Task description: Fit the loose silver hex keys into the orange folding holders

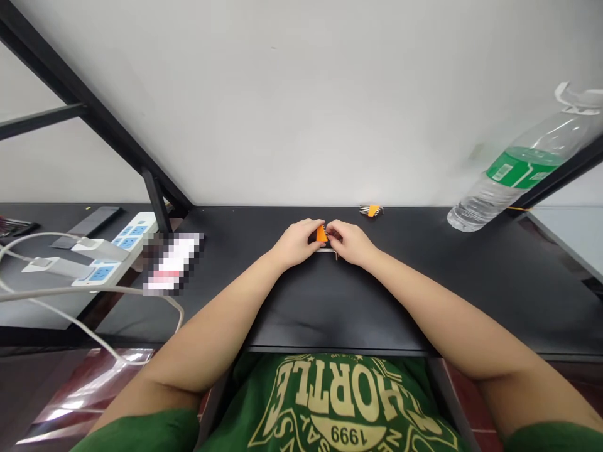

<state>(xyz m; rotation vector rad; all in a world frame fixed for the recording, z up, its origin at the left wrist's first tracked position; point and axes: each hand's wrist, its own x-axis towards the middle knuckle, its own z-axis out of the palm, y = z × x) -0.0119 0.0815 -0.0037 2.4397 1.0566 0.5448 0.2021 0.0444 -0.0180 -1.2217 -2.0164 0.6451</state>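
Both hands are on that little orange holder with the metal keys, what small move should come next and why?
Probably steady the orange holder with the left hand while the right hand draws one metal key out: both hands already pinch it together, and a key pokes out beneath them.

Green T-shirt (330, 408), at the worktop's (424, 282) near edge: cream print seen upside down, with the number "1999" in a small oval and large arched letters above it, of which "HORTLE" can be read; the smaller lettering ringing the oval is too small to make out. Water bottle (518, 169), far right corner: green label, its text illegible. Pixelated patch (172, 263), left side: unreadable.
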